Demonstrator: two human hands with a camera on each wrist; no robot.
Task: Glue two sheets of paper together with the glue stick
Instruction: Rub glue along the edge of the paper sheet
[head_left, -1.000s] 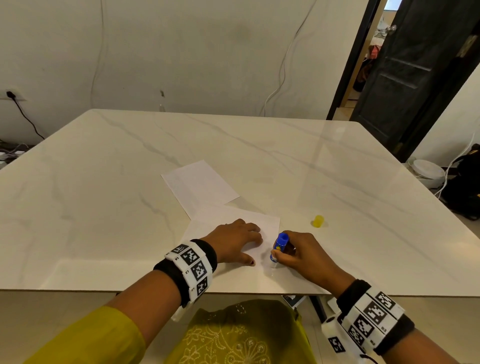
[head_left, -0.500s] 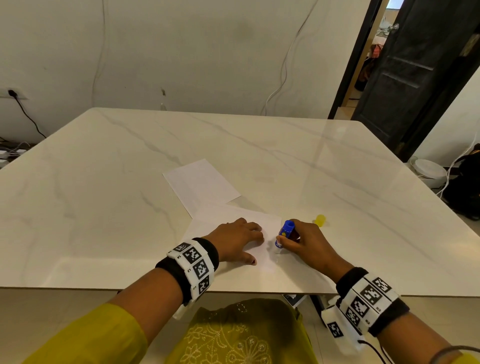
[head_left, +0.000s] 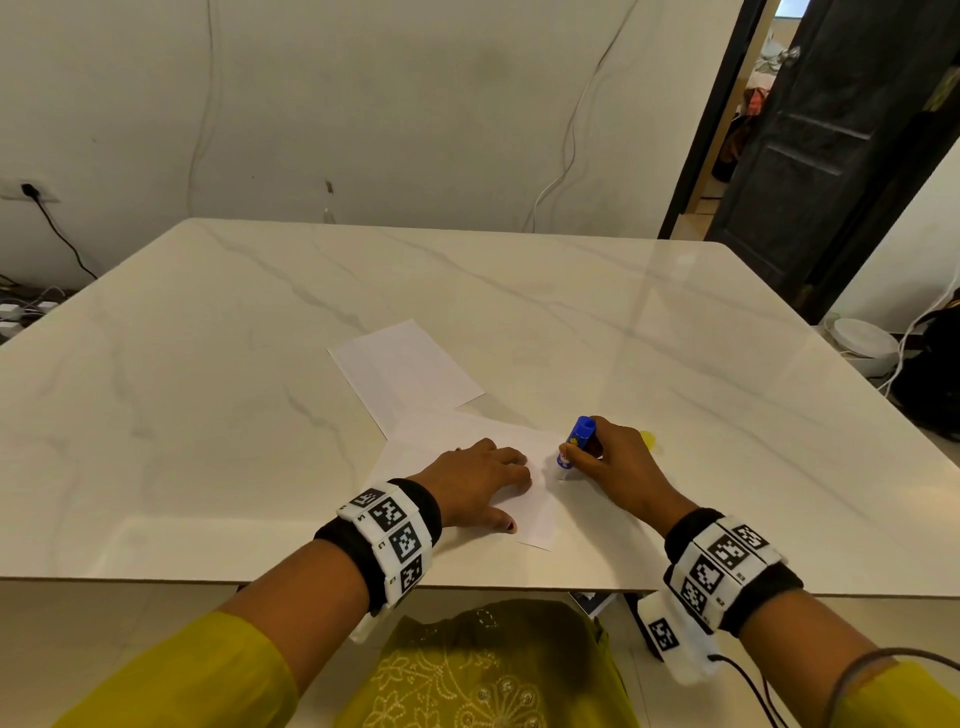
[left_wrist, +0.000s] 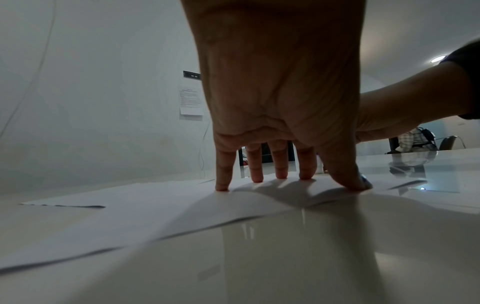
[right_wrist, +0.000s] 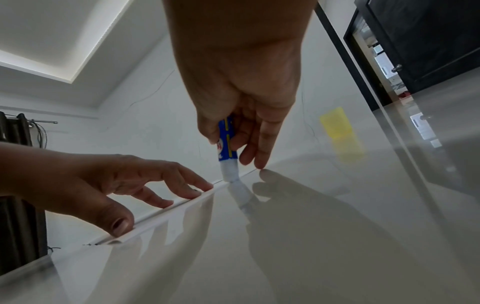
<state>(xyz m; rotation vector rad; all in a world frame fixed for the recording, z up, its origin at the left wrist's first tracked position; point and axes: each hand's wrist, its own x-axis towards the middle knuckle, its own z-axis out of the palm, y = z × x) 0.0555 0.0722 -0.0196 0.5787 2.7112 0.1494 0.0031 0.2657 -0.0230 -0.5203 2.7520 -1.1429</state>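
Two white sheets lie on the marble table (head_left: 208, 415). The near sheet (head_left: 530, 512) is held down by my left hand (head_left: 480, 480), whose spread fingers (left_wrist: 280, 164) press flat on the paper (left_wrist: 155, 211). My right hand (head_left: 618, 467) grips the blue glue stick (head_left: 574, 444) tilted, its white tip (right_wrist: 230, 171) touching the near sheet's right edge (right_wrist: 166, 211). The far sheet (head_left: 405, 369) lies just beyond, its near corner tucked under the near sheet. The yellow cap (head_left: 649, 440) lies on the table behind my right hand.
The table's front edge (head_left: 156, 579) runs just below my wrists. A wall with cables stands behind the table, and a dark door (head_left: 831, 145) is at the right. A white round object (head_left: 862, 343) sits on the floor to the right.
My right hand has slid the glue stick away from me along the near sheet's right edge, toward its far corner. The left hand has stayed pressed on the sheet.
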